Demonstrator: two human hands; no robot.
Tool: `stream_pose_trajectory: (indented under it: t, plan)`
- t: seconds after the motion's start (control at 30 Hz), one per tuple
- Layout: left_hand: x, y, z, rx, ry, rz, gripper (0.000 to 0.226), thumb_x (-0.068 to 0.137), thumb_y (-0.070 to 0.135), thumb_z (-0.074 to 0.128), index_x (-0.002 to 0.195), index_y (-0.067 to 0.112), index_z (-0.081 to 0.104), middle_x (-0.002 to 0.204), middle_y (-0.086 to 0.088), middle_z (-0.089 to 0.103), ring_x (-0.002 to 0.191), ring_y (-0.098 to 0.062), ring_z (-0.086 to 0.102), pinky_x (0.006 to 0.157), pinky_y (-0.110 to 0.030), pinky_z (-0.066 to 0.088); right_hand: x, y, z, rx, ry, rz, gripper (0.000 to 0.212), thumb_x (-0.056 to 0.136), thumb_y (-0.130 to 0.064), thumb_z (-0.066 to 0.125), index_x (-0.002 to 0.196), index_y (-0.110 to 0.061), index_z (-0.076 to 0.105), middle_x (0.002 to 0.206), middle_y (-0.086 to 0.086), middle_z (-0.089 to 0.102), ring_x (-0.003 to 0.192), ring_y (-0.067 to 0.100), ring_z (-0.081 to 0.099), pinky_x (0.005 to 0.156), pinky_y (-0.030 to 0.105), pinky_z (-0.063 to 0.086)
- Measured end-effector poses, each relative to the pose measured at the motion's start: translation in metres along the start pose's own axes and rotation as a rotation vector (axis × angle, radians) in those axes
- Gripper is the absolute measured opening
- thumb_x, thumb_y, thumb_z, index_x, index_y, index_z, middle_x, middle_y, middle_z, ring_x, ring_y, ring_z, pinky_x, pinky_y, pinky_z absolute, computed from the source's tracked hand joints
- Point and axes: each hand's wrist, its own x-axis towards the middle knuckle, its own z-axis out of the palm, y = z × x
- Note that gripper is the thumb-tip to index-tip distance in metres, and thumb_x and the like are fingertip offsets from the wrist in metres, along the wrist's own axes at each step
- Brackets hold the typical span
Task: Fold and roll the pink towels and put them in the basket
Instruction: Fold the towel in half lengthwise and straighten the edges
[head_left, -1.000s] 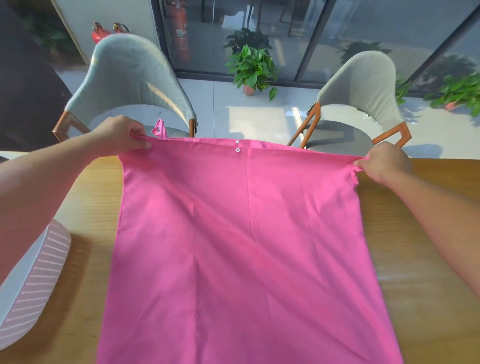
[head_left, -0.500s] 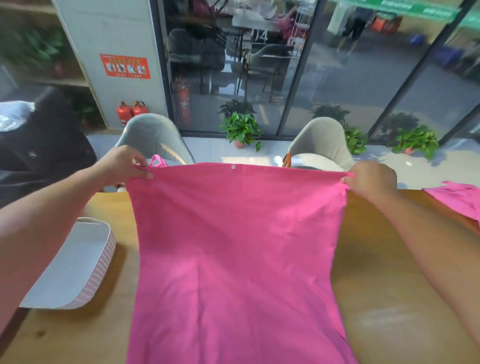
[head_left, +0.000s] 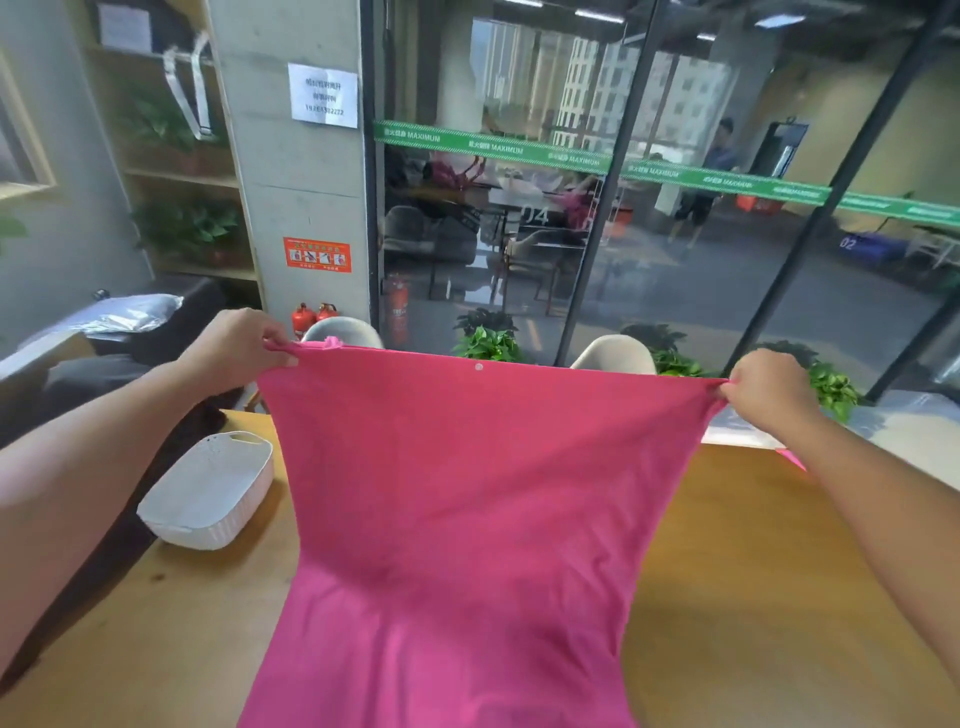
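A large pink towel (head_left: 467, 493) hangs stretched in front of me, its top edge lifted above the wooden table (head_left: 753, 597) and its lower part trailing down toward me. My left hand (head_left: 234, 348) pinches the top left corner, beside a small pink loop. My right hand (head_left: 769, 389) pinches the top right corner. A small white snap sits mid-way along the top edge. The white ribbed basket (head_left: 208, 493) stands on the table's left side, with nothing seen inside. A sliver of another pink towel (head_left: 792, 460) peeks out behind my right forearm.
Two grey chairs (head_left: 343, 332) stand behind the table's far edge, mostly hidden by the towel. Potted plants (head_left: 488, 343) line a glass wall beyond. A dark sofa (head_left: 130, 332) sits at the left.
Both hands have raised the towel's top edge higher off the table, and my head has tilted up. The basket has come fully into view at the left.
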Motion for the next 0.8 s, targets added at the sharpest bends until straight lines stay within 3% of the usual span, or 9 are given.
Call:
stream_pose_trajectory:
  t: [0.13, 0.2, 0.33, 0.5, 0.67, 0.8]
  plan:
    - [-0.043, 0.027, -0.043, 0.007, 0.043, -0.011, 0.013, 0.078, 0.022, 0.086, 0.087, 0.016, 0.079, 0.078, 0.004, 0.065, 0.072, -0.014, 0.059, 0.062, -0.03, 0.045, -0.031, 0.037, -0.036, 0.155, 0.066, 0.016, 0.021, 0.081, -0.012, 0.077, 0.061, -0.017, 0.073, 0.055, 0.006, 0.062, 0.052, 0.02, 0.054, 0.047, 0.02, 0.031]
    - [-0.06, 0.039, -0.062, -0.001, 0.087, -0.02, 0.013, 0.076, 0.026, 0.088, 0.081, 0.019, 0.078, 0.077, 0.0, 0.067, 0.075, -0.023, 0.063, 0.068, -0.035, 0.051, -0.043, 0.049, -0.047, 0.232, 0.095, 0.035, 0.016, 0.08, -0.011, 0.078, 0.065, -0.016, 0.076, 0.056, 0.002, 0.062, 0.053, 0.018, 0.053, 0.048, 0.02, 0.03]
    - [-0.088, 0.058, -0.086, 0.0, 0.159, -0.03, 0.025, 0.073, 0.033, 0.089, 0.065, 0.018, 0.071, 0.068, -0.002, 0.066, 0.069, -0.025, 0.061, 0.066, -0.037, 0.051, -0.061, 0.059, -0.062, 0.314, 0.146, 0.06, 0.003, 0.079, -0.018, 0.081, 0.078, -0.015, 0.08, 0.06, -0.003, 0.062, 0.056, 0.017, 0.055, 0.05, 0.02, 0.036]
    - [-0.109, 0.066, -0.11, -0.04, 0.23, -0.04, 0.032, 0.072, 0.03, 0.09, 0.055, 0.025, 0.064, 0.056, 0.009, 0.059, 0.057, -0.012, 0.052, 0.06, -0.031, 0.042, -0.072, 0.057, -0.066, 0.414, 0.22, 0.077, 0.005, 0.082, -0.017, 0.075, 0.08, -0.015, 0.08, 0.062, 0.001, 0.066, 0.062, 0.027, 0.062, 0.064, 0.031, 0.053]
    - [-0.117, 0.061, -0.12, -0.041, 0.268, -0.068, 0.025, 0.071, 0.029, 0.091, 0.064, 0.019, 0.069, 0.066, 0.003, 0.063, 0.067, -0.019, 0.057, 0.071, -0.03, 0.044, -0.07, 0.046, -0.063, 0.499, 0.258, 0.104, 0.002, 0.08, -0.02, 0.078, 0.08, -0.018, 0.078, 0.082, 0.005, 0.073, 0.07, 0.021, 0.056, 0.07, 0.028, 0.047]
    - [-0.125, 0.043, -0.122, -0.035, 0.222, -0.098, 0.019, 0.071, 0.025, 0.092, 0.075, 0.018, 0.074, 0.073, 0.002, 0.066, 0.074, -0.018, 0.059, 0.074, -0.028, 0.041, -0.069, 0.033, -0.056, 0.556, 0.212, 0.069, 0.02, 0.081, -0.016, 0.073, 0.064, -0.025, 0.067, 0.078, 0.001, 0.07, 0.076, 0.02, 0.057, 0.074, 0.028, 0.045]
